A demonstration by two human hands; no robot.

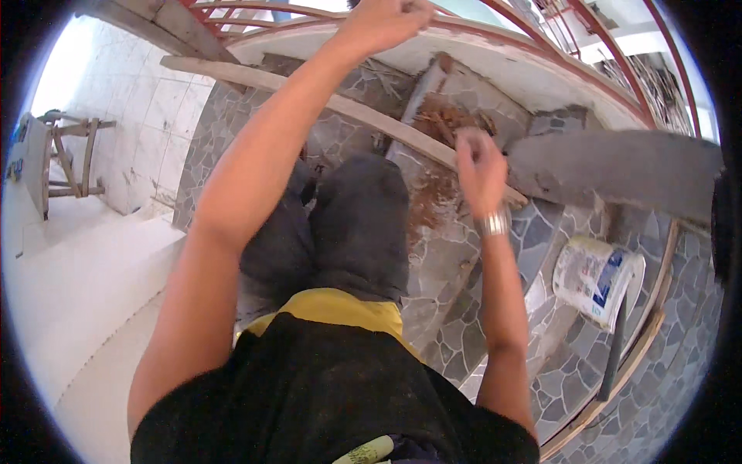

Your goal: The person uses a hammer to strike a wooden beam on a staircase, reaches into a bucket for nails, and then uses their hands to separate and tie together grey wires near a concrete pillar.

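My left hand [386, 25] reaches to the top edge of the view, in front of the red metal railing [514, 25]. Its fingers are curled together, and whatever they grip, if anything, is too small to see. Beside the right end of a long wooden plank [355, 110] is my right hand [481, 172], slightly blurred, with a silver watch on the wrist. Its fingers are bent inward, and I cannot make out anything between them. The plank crosses above stone-patterned steps [440, 278]. Reddish-brown debris [444, 116] lies just beyond it.
A grey cement-coated slab [618, 166] juts in from the right. Below it, a white bucket [595, 280] lies on its side near a dark bar [613, 359] and a wooden strip [618, 390]. A wooden stand [73, 155] is at far left, past a white ledge [100, 286].
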